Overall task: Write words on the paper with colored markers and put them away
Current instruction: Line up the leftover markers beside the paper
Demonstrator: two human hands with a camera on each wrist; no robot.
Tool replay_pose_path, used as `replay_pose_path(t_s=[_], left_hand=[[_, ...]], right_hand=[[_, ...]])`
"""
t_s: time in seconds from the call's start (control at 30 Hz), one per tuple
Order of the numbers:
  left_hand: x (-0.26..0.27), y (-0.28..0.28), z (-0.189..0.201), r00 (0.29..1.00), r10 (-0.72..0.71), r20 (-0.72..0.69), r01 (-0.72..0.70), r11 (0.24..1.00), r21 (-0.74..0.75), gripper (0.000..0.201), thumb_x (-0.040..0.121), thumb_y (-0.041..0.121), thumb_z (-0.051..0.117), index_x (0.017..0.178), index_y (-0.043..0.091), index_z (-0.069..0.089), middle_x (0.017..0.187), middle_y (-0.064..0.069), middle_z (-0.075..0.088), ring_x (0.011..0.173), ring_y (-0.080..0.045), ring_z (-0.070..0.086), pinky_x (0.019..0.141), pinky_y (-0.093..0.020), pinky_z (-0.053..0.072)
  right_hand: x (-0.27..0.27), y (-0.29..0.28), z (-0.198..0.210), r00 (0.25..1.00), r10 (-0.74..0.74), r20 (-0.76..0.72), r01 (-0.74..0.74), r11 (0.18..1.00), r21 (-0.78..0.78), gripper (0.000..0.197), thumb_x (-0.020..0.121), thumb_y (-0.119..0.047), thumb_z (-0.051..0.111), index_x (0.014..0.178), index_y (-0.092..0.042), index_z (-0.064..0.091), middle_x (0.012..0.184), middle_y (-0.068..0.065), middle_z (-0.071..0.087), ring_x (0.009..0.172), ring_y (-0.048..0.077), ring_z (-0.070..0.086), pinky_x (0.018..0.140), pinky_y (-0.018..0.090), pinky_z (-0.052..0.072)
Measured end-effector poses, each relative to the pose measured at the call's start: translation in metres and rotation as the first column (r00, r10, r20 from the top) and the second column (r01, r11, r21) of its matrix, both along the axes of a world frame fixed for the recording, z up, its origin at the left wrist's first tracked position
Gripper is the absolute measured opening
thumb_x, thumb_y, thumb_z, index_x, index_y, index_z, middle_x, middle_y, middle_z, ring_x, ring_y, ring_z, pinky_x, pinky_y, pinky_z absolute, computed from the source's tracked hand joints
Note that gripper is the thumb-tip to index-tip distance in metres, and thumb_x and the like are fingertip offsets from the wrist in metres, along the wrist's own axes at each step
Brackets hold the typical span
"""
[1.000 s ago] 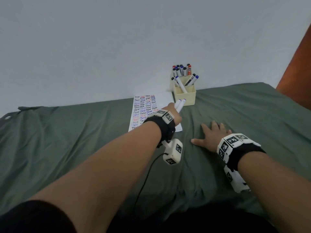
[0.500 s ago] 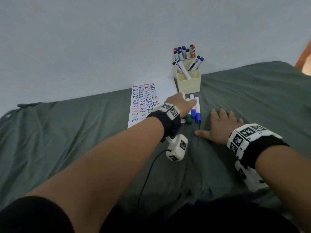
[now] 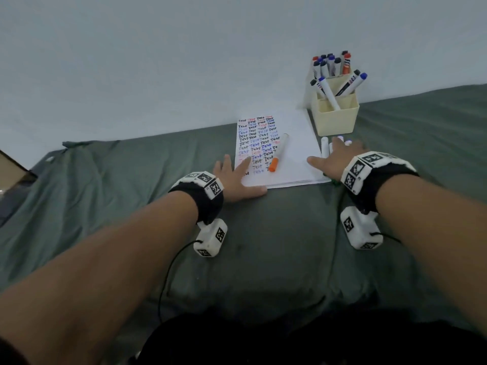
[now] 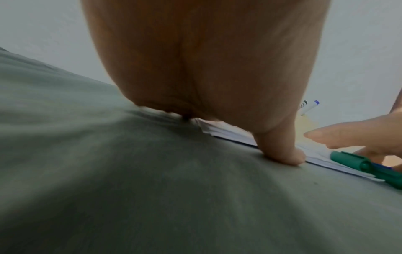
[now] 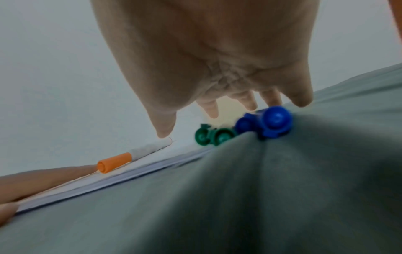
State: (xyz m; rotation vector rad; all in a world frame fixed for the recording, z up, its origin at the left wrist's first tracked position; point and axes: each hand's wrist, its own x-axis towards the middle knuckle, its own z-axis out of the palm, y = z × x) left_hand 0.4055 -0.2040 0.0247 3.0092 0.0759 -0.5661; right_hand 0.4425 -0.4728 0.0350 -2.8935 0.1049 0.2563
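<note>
Paper (image 3: pixel 295 151) lies on a green cloth (image 3: pixel 276 233) close to the wall, its left half filled with rows of the word "Test" in black, blue and red. An orange-capped marker (image 3: pixel 278 153) rests loose across the sheet. The left hand (image 3: pixel 237 177) lies flat and spread at the sheet's near left corner, fingers straight, with fingertips on the writing and the thumb along the near edge; it holds nothing. The right hand (image 3: pixel 336 160) lies palm down with fingers spread just off the paper's right edge, over a row of markers (image 5: pixel 250 125) with green and blue caps. It covers most of them and grips none. Beyond them stands a cream holder (image 3: pixel 334 117) with more markers (image 3: pixel 332 65) upright; the print on their barrels is too small to read.
</note>
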Motion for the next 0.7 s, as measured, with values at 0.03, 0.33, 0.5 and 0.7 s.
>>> replay_pose_path(t_s=[0.03, 0.33, 0.5, 0.7], left_hand=[[-0.001, 0.001, 0.000, 1.000, -0.015, -0.008, 0.015, 1.000, -0.010, 0.113, 0.066, 0.094, 0.044, 0.153, 0.047, -0.010, 0.165, -0.007, -0.016, 0.151, -0.038, -0.010, 0.118, -0.056, 0.005], [0.001, 0.014, -0.014, 0.996, 0.089, -0.016, -0.089, 0.996, -0.025, 0.143, 0.047, 0.104, 0.040, 0.155, 0.028, -0.016, 0.162, -0.007, -0.025, 0.150, -0.033, -0.019, 0.120, -0.054, -0.002], [-0.009, 0.051, -0.018, 0.987, 0.146, -0.062, -0.146, 0.989, 0.000, 0.154, 0.020, 0.111, 0.028, 0.151, 0.044, -0.018, 0.161, 0.002, -0.029, 0.148, -0.035, -0.022, 0.119, -0.059, -0.003], [-0.017, 0.065, -0.016, 0.993, 0.101, -0.060, -0.100, 0.995, 0.009, 0.149, 0.028, 0.107, 0.034, 0.152, 0.043, -0.018, 0.161, -0.004, -0.029, 0.148, -0.036, -0.023, 0.115, -0.061, -0.004]], right_hand=[[0.003, 0.005, 0.000, 1.000, -0.015, -0.017, 0.014, 0.999, -0.030, 0.090, 0.091, -0.075, 0.041, 0.158, -0.019, 0.020, 0.165, 0.015, 0.019, 0.149, 0.037, 0.023, 0.118, 0.049, 0.026], [0.011, 0.071, -0.001, 0.935, 0.353, -0.001, -0.349, 0.923, -0.163, 0.068, 0.093, -0.075, 0.035, 0.154, -0.057, 0.009, 0.169, -0.002, 0.003, 0.154, 0.037, 0.000, 0.121, 0.059, 0.012], [0.024, 0.103, 0.002, 0.898, 0.437, -0.059, -0.441, 0.887, -0.140, 0.060, 0.101, -0.065, 0.030, 0.156, -0.051, 0.013, 0.164, 0.014, 0.017, 0.147, 0.040, 0.021, 0.119, 0.049, 0.019], [0.035, 0.136, 0.001, 0.902, 0.431, 0.018, -0.430, 0.901, -0.051, 0.048, 0.097, -0.064, 0.042, 0.136, -0.036, 0.049, 0.141, 0.011, 0.051, 0.122, 0.034, 0.050, 0.099, 0.042, 0.037]])
